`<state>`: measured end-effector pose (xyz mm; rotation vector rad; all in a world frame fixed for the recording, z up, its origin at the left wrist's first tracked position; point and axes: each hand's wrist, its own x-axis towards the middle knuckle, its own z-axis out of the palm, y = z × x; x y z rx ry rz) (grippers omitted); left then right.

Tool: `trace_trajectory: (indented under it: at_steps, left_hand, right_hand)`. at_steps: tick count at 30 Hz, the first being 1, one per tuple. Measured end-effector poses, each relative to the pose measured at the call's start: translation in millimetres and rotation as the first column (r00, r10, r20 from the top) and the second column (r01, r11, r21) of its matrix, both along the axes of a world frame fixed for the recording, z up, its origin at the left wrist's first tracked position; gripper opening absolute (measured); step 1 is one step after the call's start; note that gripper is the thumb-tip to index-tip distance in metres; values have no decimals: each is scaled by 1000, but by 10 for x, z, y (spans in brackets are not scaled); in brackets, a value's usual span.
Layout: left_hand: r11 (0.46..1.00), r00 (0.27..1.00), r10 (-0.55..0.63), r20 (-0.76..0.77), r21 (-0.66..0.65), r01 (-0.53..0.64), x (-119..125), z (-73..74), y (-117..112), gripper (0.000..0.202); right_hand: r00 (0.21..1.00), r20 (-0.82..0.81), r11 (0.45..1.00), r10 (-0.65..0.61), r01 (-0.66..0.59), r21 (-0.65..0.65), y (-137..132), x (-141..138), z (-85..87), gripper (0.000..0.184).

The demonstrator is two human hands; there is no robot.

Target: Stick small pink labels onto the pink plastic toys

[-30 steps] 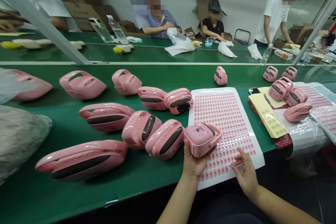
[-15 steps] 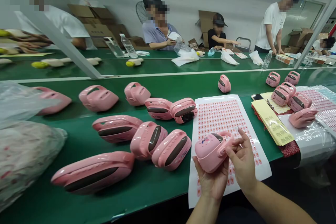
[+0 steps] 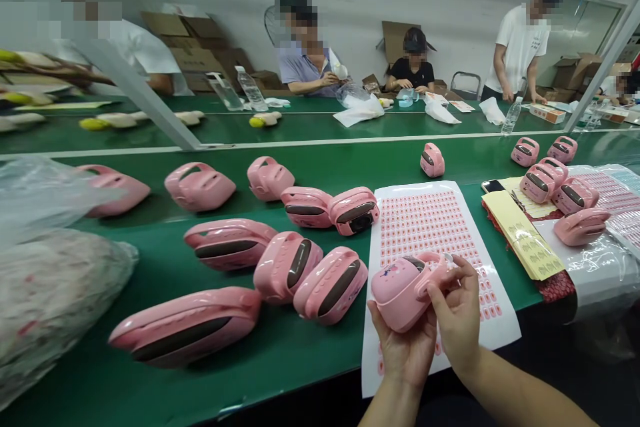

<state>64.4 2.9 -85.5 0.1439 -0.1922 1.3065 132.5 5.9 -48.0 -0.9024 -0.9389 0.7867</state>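
Note:
My left hand [image 3: 406, 345] cups a small pink handled toy case [image 3: 400, 287] from below, just above the near edge of a white sheet of small pink stickers [image 3: 425, 223]. My right hand [image 3: 457, 310] is pinched against the case's handle end, fingers pressed to it; whether a sticker sits under the fingertips is too small to tell. Several more pink cases [image 3: 300, 270] lie on the green table [image 3: 150, 247] to the left.
More pink cases [image 3: 543, 180], yellow label sheets [image 3: 523, 237] and plastic-wrapped sticker sheets [image 3: 610, 197] lie at right. A lone pink case [image 3: 433, 160] stands beyond the sheet. Plastic bags [image 3: 45, 280] bulge at far left. Other people [image 3: 310, 60] work across a second table.
My right hand left the sticker sheet and came up to the case's handle end. My left hand drew the case slightly toward me. The view shifted a little.

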Motion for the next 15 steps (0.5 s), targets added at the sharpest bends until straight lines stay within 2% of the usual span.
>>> trace_trajectory:
  at_steps: [3, 5, 7, 10, 13, 15]
  left_hand:
    - [999, 1000, 4, -23, -33, -4, -15, -19, -13, 48]
    - [999, 1000, 4, -23, -47, -5, -20, -24, -17, 51]
    - [999, 1000, -13, -5, -35, 13, -24, -19, -20, 52]
    - [999, 999, -46, 19, 18, 46, -29, 12, -25, 53]
    - [999, 999, -40, 19, 15, 40, -40, 45, -30, 55]
    - [1000, 1000, -13, 11, -9, 13, -52, 50, -32, 53]
  right_hand:
    - [983, 163, 989, -88, 67, 128, 20, -3, -36, 34]
    - [933, 296, 956, -206, 127, 264, 46, 12, -64, 38]
    - [845, 403, 883, -351, 156, 443, 74, 40, -86, 43]
    - [703, 494, 756, -511, 94, 647, 112, 112, -104, 53]
    - [601, 564, 707, -566, 2, 707, 142, 216, -103, 60]
    - [579, 614, 749, -536, -10, 663, 156, 284, -95, 61]
